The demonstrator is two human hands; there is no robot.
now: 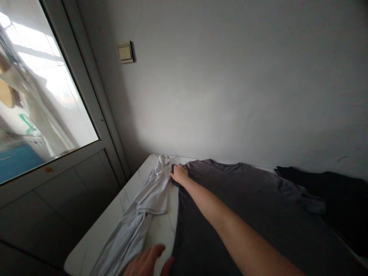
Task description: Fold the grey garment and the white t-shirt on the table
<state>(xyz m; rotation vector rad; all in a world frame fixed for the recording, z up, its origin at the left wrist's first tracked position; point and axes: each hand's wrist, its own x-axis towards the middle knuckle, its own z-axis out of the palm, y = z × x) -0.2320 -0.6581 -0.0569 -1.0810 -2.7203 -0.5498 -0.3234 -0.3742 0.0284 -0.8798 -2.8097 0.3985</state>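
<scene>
A dark grey T-shirt point(230, 207) lies spread on the white table, its neckline toward the wall. My right hand point(179, 174) reaches across it, and its fingers are closed on the end of the left-side sleeve. At the bottom edge, my left hand point(148, 262) is partly in view, a little blurred, fingers apart and holding nothing, between the grey shirt and a light garment. That light grey garment point(153, 195) lies loosely bunched along the table's left side.
The white marble-patterned table point(109, 214) stands against a plain wall, its left edge near a door point(86, 180) with a glass pane. A black garment point(342, 195) lies at the far right. A light switch point(125, 52) is on the wall.
</scene>
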